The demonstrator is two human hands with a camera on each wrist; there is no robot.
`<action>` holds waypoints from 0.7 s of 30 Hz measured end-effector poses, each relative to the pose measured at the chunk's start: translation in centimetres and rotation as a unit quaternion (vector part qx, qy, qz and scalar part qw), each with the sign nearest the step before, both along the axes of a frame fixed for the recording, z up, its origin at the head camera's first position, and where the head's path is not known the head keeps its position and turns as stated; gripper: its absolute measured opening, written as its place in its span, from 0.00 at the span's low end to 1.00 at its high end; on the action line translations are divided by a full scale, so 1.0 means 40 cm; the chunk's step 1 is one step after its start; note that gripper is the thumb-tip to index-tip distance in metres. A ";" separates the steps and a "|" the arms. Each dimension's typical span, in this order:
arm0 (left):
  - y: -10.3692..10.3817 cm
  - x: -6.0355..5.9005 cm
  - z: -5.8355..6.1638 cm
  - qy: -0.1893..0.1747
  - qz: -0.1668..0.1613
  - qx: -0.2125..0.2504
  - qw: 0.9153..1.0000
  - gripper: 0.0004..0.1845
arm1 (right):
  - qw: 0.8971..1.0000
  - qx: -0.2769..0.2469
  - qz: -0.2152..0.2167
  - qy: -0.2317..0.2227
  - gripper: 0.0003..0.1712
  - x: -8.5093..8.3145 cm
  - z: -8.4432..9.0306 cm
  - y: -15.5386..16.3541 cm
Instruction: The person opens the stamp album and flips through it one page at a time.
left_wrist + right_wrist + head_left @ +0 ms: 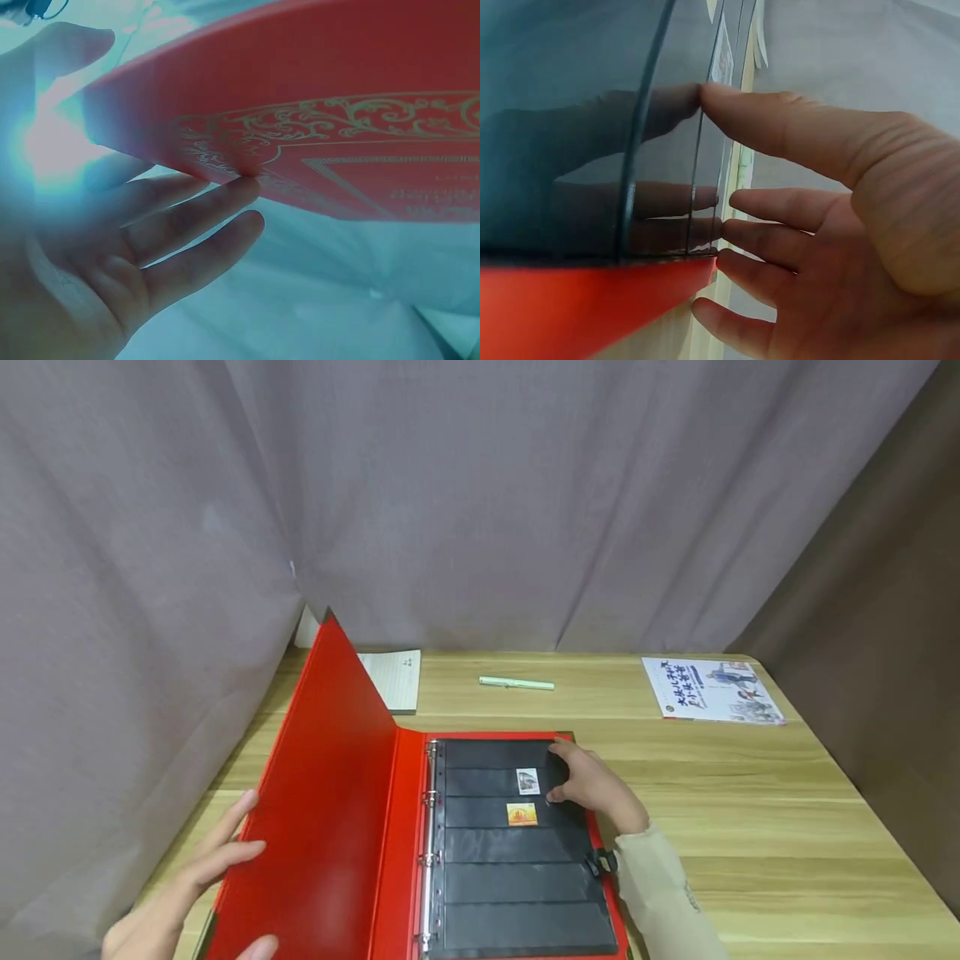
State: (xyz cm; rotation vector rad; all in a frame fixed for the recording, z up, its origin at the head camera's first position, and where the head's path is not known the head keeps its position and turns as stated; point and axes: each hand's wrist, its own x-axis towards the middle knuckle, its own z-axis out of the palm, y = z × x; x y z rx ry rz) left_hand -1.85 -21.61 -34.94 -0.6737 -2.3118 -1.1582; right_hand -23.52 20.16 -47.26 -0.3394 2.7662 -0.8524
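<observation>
A red ring binder (pixel 408 827) lies on the table with its front cover (pixel 322 827) standing raised at the left. My left hand (pixel 187 877) is at the cover's outer edge, fingers extended. In the left wrist view, fingertips (pixel 244 187) touch the gold-patterned outside, with the thumb apart from them. My right hand (pixel 596 785) rests its fingertips on the upper right of a black pocket page (pixel 517 881), thumb spread from the fingers. Beside that thumb sits a small pale stamp (pixel 528 781). A yellow-orange stamp (pixel 522 814) lies in the row below.
Behind the raised cover, a lined notepad (pixel 397 681) is partly hidden. A pale green pen (pixel 516 683) lies beyond the binder. At the back right is a white illustrated booklet (pixel 712 691). Grey curtains (pixel 480 502) hang along the wooden table's (pixel 765 810) far side.
</observation>
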 end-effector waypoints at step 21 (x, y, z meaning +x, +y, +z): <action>-0.082 0.039 -0.101 -0.072 0.353 0.046 0.932 0.29 | 1.000 -0.009 0.000 -0.011 0.45 0.010 -0.001 0.009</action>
